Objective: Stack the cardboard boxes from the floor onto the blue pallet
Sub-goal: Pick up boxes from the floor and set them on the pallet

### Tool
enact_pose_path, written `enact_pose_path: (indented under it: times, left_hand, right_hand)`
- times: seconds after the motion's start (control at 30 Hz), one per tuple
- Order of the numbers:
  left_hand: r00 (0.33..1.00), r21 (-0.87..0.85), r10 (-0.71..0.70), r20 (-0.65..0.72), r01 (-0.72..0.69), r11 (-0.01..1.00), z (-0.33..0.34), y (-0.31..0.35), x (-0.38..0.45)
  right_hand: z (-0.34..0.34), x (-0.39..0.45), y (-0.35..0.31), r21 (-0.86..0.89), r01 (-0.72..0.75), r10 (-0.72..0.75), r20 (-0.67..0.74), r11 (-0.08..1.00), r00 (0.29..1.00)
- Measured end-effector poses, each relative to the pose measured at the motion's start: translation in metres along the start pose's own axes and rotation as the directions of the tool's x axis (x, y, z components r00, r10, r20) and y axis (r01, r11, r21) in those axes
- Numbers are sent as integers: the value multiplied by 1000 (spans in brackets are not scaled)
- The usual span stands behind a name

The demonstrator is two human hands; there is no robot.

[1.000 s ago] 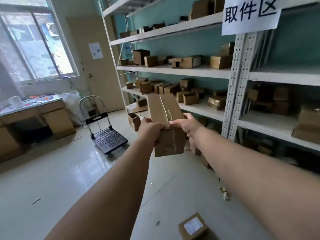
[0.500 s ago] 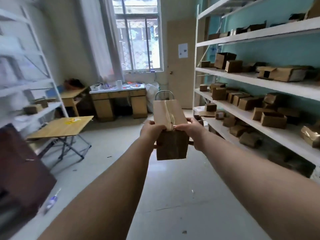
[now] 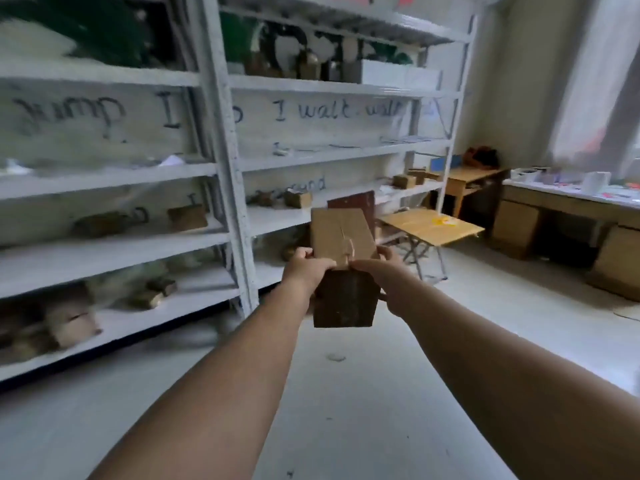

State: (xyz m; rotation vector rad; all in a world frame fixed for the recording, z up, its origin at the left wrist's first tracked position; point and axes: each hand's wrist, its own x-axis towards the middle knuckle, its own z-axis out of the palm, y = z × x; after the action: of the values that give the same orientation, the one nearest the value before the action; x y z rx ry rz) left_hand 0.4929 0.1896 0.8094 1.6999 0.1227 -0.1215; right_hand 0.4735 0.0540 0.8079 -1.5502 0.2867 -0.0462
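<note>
A taped brown cardboard box is held out in front of me at chest height, its top face toward me and its dark near side below. My left hand grips its left edge, and my right hand grips its right edge, thumbs over the top. No blue pallet is in view.
A tall white shelving rack with small cardboard boxes fills the left and centre. A small wooden folding table stands behind the box. Desks with clutter line the right wall. Pale floor stretches below my arms.
My view has swung left, from the right-hand shelves past the window to the opposite rack. The box stays in both hands in the same grip.
</note>
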Motion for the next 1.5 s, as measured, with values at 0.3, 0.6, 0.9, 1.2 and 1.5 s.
enact_pose_path:
  times: [0.3,0.6,0.9,1.2,1.5]
  left_hand:
    - [708,-246,-251,-661,112,963,-223,-97,-214]
    - [260,-420,-415,-872,41,907,-370,-202,-539]
    - [-3,-581,-585,-811,-102,807,-405,-340,-731]
    - [-58,-731,-763,-643,-247,636,-426,-517,-727]
    - [32,-779,-849,-528,-415,469,-454,-676,-672]
  right_hand:
    - [235,-162,60,-197,107,57,679,975,732]
    - [389,-471,152,-258,171,225,955,951,192]
    - [452,-674,285,-356,349,437,880,867,-185]
    - [514,-695,470,-474,516,637,746,713,-194]
    - [579,-663,647,-476,619,692,705,625,-158]
